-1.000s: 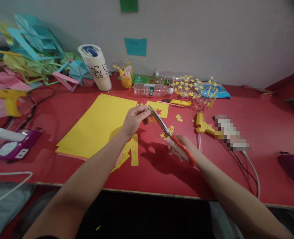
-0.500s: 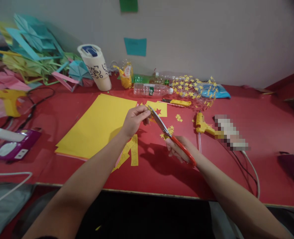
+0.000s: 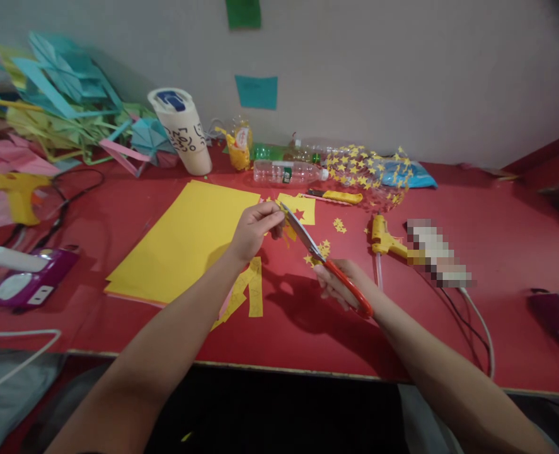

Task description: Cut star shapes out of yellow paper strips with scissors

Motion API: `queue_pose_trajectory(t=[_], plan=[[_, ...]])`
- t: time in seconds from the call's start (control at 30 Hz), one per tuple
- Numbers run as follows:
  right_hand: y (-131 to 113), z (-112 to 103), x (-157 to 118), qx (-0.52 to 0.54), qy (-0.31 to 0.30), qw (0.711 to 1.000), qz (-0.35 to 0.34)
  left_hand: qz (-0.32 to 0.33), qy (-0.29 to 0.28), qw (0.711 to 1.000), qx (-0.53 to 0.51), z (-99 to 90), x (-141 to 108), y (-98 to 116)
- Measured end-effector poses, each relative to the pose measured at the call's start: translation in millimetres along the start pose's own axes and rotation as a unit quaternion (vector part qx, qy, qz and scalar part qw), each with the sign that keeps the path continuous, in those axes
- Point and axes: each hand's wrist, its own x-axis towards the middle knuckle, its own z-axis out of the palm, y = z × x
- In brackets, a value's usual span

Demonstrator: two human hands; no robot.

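Observation:
Red-handled scissors [image 3: 345,282] are gripped in my right hand [image 3: 338,280], their blades pointing up and left. The blade tips reach a small bit of yellow paper pinched in my left hand [image 3: 260,228]. Beneath and left of my left hand lies a stack of large yellow sheets [image 3: 179,239]. Small yellow paper stars [image 3: 319,253] lie on the red table behind the blades. Narrow yellow strips with drawn outlines [image 3: 256,293] rest below my left hand. A yellow piece with a star-shaped hole [image 3: 307,210] lies behind the scissors.
At the back stand a white tumbler [image 3: 184,135] and a lying clear bottle [image 3: 286,171], near a yellow cutter [image 3: 343,197]. A yellow glue gun [image 3: 383,236] and a power strip [image 3: 26,277] lie on opposite sides. Folded coloured paper [image 3: 66,94] is piled at the left.
A thin yellow sliver now hangs below my left fingers. Both hands and the scissors have barely moved.

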Motion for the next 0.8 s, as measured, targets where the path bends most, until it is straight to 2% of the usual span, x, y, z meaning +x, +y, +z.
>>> queue_pose_trajectory(t=[0.33,0.53,0.63,0.8], plan=[[0,-2,0,-0.017,0.000,1.000,-0.001,0.015,-0.009,1.000,0.004,-5.1,1,-3],[0,-2,1,0.017,0.020,0.999,-0.018,0.009,0.000,1.000,0.015,-4.1,1,0],[3,-3,4,0.060,0.053,0.995,-0.050,-0.015,0.013,0.999,0.027,-3.8,2,0],[10,-7,9,0.114,0.084,0.984,-0.107,-0.060,0.070,0.996,0.007,-7.4,7,-6]])
